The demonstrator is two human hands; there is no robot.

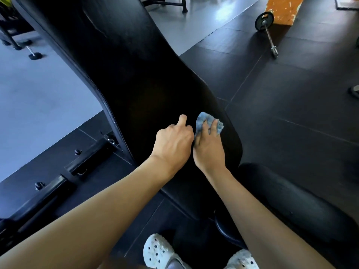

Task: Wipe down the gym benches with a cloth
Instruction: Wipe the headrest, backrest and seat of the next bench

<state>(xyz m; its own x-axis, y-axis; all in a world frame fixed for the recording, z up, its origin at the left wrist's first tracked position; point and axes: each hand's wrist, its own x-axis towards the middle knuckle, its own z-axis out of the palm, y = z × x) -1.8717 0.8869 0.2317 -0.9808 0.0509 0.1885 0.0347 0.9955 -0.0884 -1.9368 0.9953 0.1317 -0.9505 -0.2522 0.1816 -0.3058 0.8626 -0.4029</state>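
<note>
A long black gym bench [136, 78] runs from the far left down toward the near middle, its padded top narrowing at the near end. The blue cloth [203, 122] lies on that narrow near part of the pad, toward its right edge. The right hand [208, 150] lies on the cloth with its fingers [213, 127] stretched out flat over it. The grip is released and presses rather than grasps, though the thumb is hidden behind the other hand, so that reading is only as good as the view. The left hand [173, 141] sits just beside it on the pad, touching the right hand. Its grip is clenched with the fingers curled under, the thumb points toward the far end, and nothing shows inside it.

On the near right of the gym bench is a round black roller pad [291, 199]. To its left a black steel frame bar [48, 189] lies on the dark rubber floor [291, 98]. Two white clogs [158, 253] show at the near edge. Far right, a barbell [269, 33] lies on the floor next to an orange block [281, 8], and a dumbbell [32, 52] sits at the far left.
</note>
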